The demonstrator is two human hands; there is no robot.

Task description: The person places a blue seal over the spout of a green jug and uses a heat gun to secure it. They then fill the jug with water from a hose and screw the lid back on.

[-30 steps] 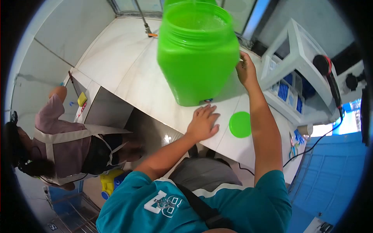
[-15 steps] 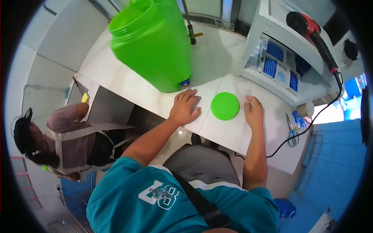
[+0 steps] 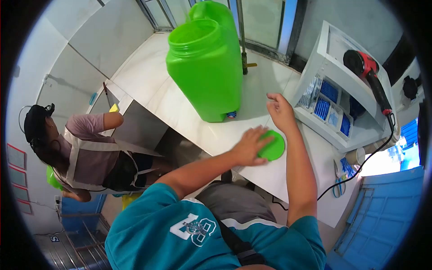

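A round green lid [image 3: 273, 146] lies flat on the white counter [image 3: 180, 118]. My left hand [image 3: 250, 146], slightly blurred, is spread with its fingertips over the lid's left edge. Above and beyond the lid hangs my right hand [image 3: 282, 112], fingers loosely bent and one reaching out to the left, with nothing visible in it. A large green plastic container [image 3: 207, 76] stands behind my hands, its wide threaded mouth uncovered. Low on its side is a small blue-and-white striped fitting [image 3: 231, 114].
To the right, a white cabinet [image 3: 310, 67] holds trays of blue packets, with a red-and-black power tool [image 3: 366, 67] on top. Its black cable crosses the counter near scissors [image 3: 339, 182] and a cup [image 3: 357, 156]. A person [image 3: 90, 153] in an apron stands at the left.
My left hand has moved right onto the lid's edge. My right hand has risen and gone forward, away from beside the lid. The view has shifted, and the person at left remains there.
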